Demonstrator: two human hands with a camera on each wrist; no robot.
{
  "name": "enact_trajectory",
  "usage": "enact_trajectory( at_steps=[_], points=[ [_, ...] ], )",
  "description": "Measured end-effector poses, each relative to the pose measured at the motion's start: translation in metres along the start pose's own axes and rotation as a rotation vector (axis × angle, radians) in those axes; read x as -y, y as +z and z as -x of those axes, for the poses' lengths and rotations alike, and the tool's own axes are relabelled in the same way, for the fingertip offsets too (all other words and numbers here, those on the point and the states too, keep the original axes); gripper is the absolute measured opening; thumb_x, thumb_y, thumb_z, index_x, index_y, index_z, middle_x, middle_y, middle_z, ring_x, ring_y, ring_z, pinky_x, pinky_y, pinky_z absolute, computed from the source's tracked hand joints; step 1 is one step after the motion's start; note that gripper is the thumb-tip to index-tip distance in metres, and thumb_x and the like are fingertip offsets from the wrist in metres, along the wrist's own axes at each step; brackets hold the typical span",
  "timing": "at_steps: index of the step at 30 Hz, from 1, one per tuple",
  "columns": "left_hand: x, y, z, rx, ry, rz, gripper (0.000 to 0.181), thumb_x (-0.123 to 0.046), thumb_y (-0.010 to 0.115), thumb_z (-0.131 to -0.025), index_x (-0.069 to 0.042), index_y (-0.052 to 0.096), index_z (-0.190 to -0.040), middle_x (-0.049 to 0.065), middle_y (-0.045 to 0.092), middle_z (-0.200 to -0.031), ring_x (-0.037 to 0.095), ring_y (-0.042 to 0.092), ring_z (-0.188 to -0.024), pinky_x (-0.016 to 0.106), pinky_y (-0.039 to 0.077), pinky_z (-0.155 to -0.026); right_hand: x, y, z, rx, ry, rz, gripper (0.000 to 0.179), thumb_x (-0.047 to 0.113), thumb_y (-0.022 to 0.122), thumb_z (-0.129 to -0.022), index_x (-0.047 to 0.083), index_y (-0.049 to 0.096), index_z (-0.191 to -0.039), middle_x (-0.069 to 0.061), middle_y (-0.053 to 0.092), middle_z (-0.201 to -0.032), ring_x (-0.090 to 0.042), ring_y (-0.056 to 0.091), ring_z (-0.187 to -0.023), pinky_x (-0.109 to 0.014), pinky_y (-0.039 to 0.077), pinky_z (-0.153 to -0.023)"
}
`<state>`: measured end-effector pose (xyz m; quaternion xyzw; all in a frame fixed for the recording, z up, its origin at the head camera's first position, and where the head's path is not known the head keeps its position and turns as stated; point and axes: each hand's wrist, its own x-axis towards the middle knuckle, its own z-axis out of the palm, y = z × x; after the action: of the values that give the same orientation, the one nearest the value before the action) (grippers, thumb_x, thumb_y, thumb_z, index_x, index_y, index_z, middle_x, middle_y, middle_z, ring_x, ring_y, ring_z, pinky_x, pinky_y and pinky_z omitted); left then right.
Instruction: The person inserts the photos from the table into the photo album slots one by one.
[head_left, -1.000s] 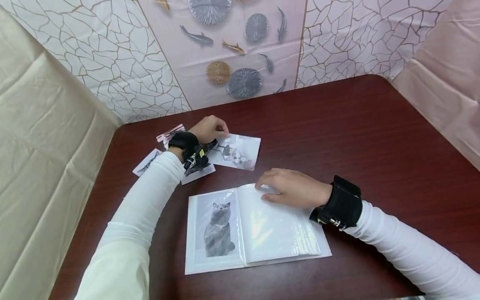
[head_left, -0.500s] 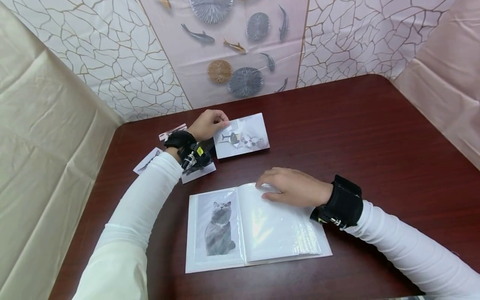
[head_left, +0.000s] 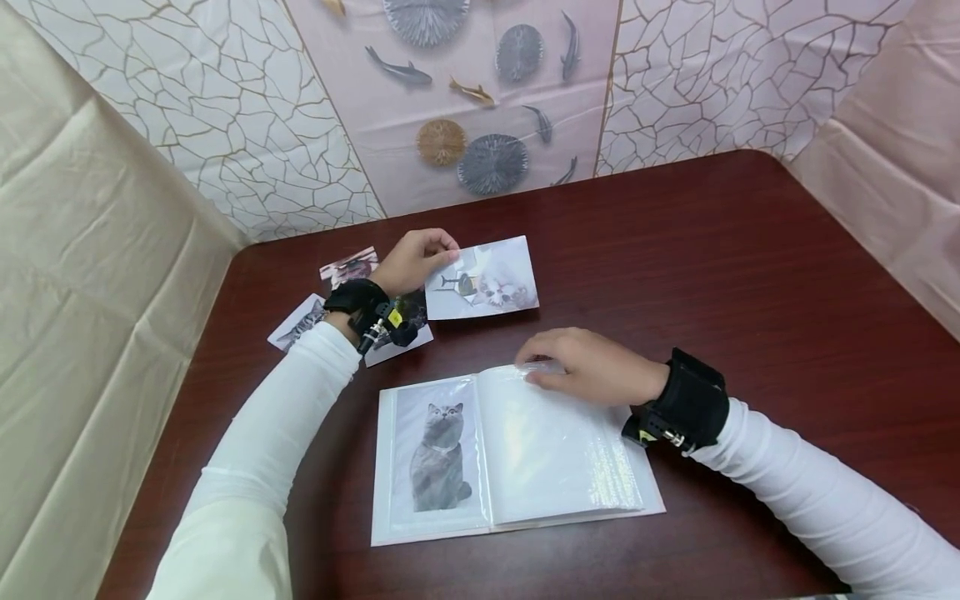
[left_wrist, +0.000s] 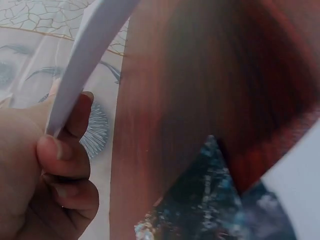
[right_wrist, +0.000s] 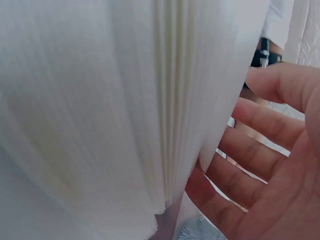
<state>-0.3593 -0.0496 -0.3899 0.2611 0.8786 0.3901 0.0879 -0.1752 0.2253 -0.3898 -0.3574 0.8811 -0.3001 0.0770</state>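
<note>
In the head view my left hand (head_left: 414, 260) pinches a printed photo (head_left: 491, 279) of a pale cat by its upper left corner, raised over the far table. The left wrist view shows the photo's white back (left_wrist: 90, 60) between thumb and fingers. An open photo album (head_left: 573, 454) with clear sleeves lies nearer. Its left pocket holds a grey cat photo (head_left: 438, 454); its right page shows white under glossy plastic. At the top of that page my right hand (head_left: 592, 367) holds the sleeve's edge. The right wrist view shows the fingertips partly behind a page (right_wrist: 220, 100).
Several loose photos lie under and around the left forearm: a striped kitten photo (head_left: 300, 321), a reddish photo (head_left: 351, 267) and a dark photo (left_wrist: 200, 200). The brown table (head_left: 690, 267) meets patterned cloth (head_left: 675, 92) behind and a cream cloth (head_left: 97, 275) at left.
My left hand has lifted the pale cat photo off the pile and moved it slightly away and right, then lowered it a little. My right hand has risen slightly at the album page's top.
</note>
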Motion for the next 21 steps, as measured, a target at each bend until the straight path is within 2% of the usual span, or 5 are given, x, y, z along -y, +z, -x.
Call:
enact_trajectory(
  at_steps=[2, 6, 13, 17, 21],
  points=[
    [0.000, 0.001, 0.003, 0.023, 0.012, 0.016, 0.015, -0.014, 0.060, -0.103, -0.005, 0.070, -0.109, 0.009, 0.067, -0.090, 0.015, 0.059, -0.081, 0.027, 0.045, -0.076, -0.003, -0.002, -0.001, -0.021, 0.013, -0.043, 0.021, 0.013, 0.067, -0.098, 0.008, 0.071, -0.118, -0.002, 0.073, -0.114, -0.015, 0.068, -0.105, -0.038, 0.055, -0.090],
    [-0.001, 0.003, 0.009, 0.081, 0.032, 0.048, 0.019, -0.009, 0.057, -0.103, -0.005, 0.071, -0.116, 0.012, 0.070, -0.100, 0.018, 0.063, -0.092, 0.027, 0.048, -0.082, -0.010, -0.005, -0.002, -0.075, 0.082, -0.108, 0.019, 0.011, 0.067, -0.098, 0.005, 0.071, -0.116, -0.003, 0.074, -0.105, -0.012, 0.068, -0.093, -0.031, 0.056, -0.080],
    [-0.011, 0.008, 0.014, 0.153, 0.095, 0.130, 0.022, -0.009, 0.054, -0.105, -0.007, 0.071, -0.119, 0.012, 0.072, -0.111, 0.019, 0.066, -0.096, 0.027, 0.050, -0.084, -0.022, -0.012, -0.001, -0.177, 0.255, -0.199, 0.011, 0.016, 0.064, -0.101, 0.006, 0.068, -0.100, -0.010, 0.071, -0.086, -0.017, 0.060, -0.073, -0.025, 0.046, -0.065],
    [-0.015, 0.012, 0.016, 0.176, 0.110, 0.144, 0.022, -0.010, 0.054, -0.105, -0.008, 0.073, -0.117, 0.009, 0.072, -0.113, 0.016, 0.065, -0.097, 0.026, 0.050, -0.085, -0.025, -0.016, -0.001, -0.200, 0.294, -0.248, 0.017, 0.022, 0.062, -0.103, 0.008, 0.058, -0.095, -0.014, 0.067, -0.081, -0.024, 0.060, -0.071, -0.026, 0.043, -0.060],
    [-0.019, 0.015, 0.017, 0.201, 0.126, 0.141, 0.022, -0.010, 0.055, -0.104, -0.010, 0.074, -0.116, 0.007, 0.073, -0.113, 0.015, 0.065, -0.097, 0.026, 0.051, -0.084, -0.026, -0.018, -0.002, -0.201, 0.303, -0.272, 0.018, 0.025, 0.060, -0.104, 0.007, 0.055, -0.102, -0.014, 0.070, -0.086, -0.027, 0.067, -0.077, -0.028, 0.047, -0.061]
  ],
)
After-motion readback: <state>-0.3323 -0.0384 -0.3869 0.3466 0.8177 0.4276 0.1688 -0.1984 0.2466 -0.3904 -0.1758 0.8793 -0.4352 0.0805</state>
